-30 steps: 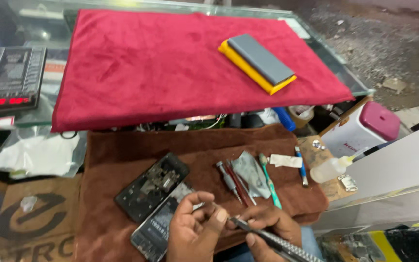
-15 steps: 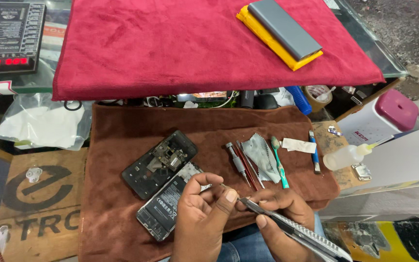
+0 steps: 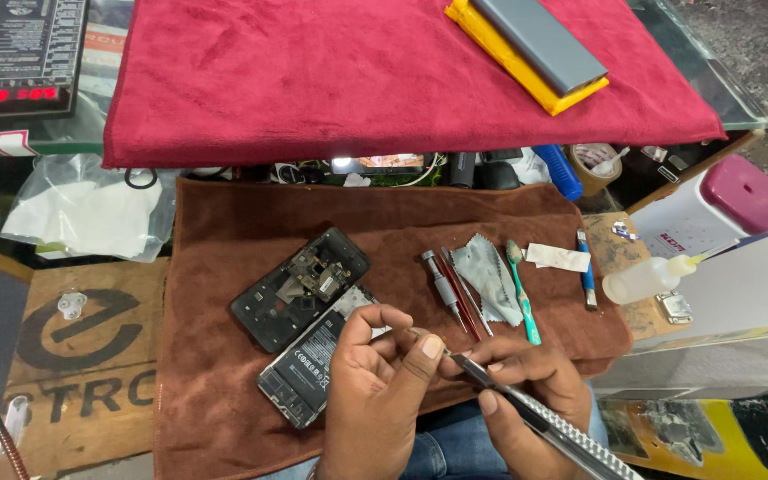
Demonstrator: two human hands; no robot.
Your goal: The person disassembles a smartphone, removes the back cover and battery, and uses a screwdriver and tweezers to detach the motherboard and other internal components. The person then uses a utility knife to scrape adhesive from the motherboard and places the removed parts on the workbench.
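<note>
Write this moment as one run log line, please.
left hand: pinching small part over opened phone | right hand: holding metal tool | black phone frame: on brown cloth

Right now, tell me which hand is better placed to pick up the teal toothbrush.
Left, probably. The right hand lies nearer the teal toothbrush but grips a utility knife. The left hand pinches only the blade tip, beside the opened phone.

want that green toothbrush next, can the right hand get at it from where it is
Probably yes. The green toothbrush lies bare on the brown towel just above the right hand, nothing covering it. But that hand is full, gripping a metal craft knife.
</note>
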